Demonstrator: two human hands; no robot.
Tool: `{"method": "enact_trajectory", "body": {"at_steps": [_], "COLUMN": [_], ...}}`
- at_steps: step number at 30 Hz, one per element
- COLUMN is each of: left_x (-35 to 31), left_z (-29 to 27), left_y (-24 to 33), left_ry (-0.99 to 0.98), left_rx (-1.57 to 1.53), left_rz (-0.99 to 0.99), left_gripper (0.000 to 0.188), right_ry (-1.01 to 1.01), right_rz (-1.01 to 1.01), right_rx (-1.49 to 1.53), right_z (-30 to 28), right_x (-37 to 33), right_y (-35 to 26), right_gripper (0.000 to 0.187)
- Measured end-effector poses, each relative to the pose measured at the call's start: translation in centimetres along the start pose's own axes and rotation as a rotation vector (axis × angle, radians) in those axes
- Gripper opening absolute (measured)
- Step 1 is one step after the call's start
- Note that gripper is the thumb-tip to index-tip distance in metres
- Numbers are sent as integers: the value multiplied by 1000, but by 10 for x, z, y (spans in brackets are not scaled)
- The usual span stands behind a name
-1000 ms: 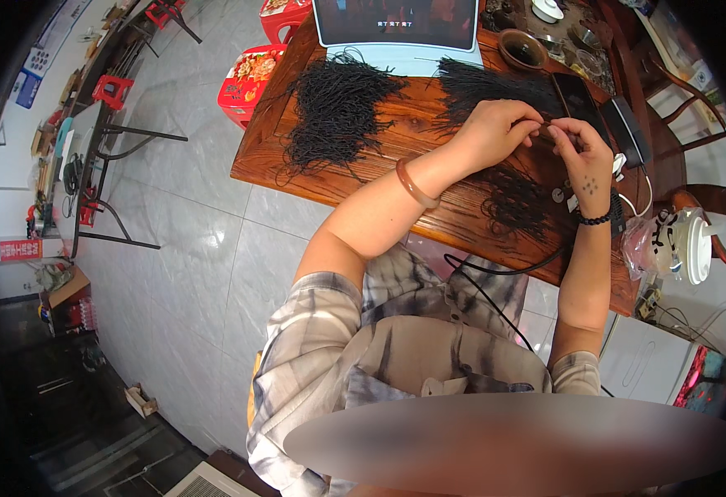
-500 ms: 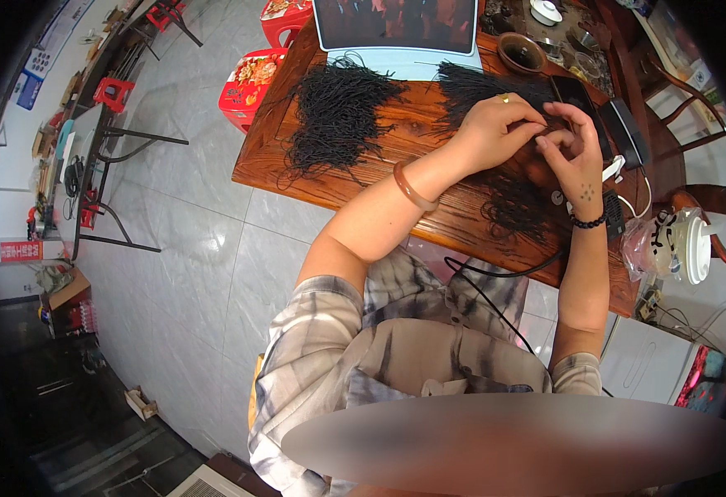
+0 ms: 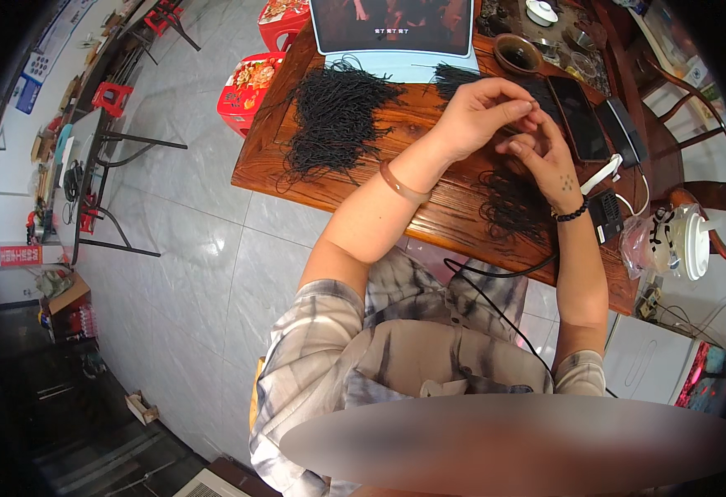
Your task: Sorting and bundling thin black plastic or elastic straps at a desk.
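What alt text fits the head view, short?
Seen from above, a seated person's left hand and right hand meet over a wooden table, fingertips pinched together, amid piles of black cords. A tablet and a dark phone lie nearby.

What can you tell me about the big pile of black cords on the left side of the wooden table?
The big pile of black cords is a loose, tangled heap of many thin, dark strands, matte like string or thread. It lies flat on the wooden table, near its left edge and just in front of the pale-framed screen. Stray ends fan out toward the table edge. Neither hand touches it; the left hand works further right, over a smaller dark bundle.
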State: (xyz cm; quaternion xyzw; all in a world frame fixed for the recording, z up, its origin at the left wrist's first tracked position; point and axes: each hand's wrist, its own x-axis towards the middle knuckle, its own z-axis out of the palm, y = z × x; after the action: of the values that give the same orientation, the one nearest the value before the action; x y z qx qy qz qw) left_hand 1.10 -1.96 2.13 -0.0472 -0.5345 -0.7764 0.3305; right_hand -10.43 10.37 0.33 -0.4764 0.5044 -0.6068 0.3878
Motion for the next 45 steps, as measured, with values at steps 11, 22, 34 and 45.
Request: {"method": "enact_trajectory", "body": {"at_steps": [11,22,34,45], "left_x": [5,12,12,-1], "left_z": [-14,-26,-20,0], "left_y": [0,-3,-8,-28], "left_ry": [-22,201,299,-17], "left_rx": [-266,-245,-11,831], "left_rz": [-9,-7,-86,198], "left_gripper": [11,9,10,10], "right_ry": [194,540,538,305], "right_rz": [-145,-149,-229,-233], "right_rx": [-243,-369,-10,-482], "right_z": [-18,-64,-67,-10], "right_x": [3,-6,-10,-7], "right_y": [-12,-32,-36,-33], "right_gripper": [15,16,16,12]}}
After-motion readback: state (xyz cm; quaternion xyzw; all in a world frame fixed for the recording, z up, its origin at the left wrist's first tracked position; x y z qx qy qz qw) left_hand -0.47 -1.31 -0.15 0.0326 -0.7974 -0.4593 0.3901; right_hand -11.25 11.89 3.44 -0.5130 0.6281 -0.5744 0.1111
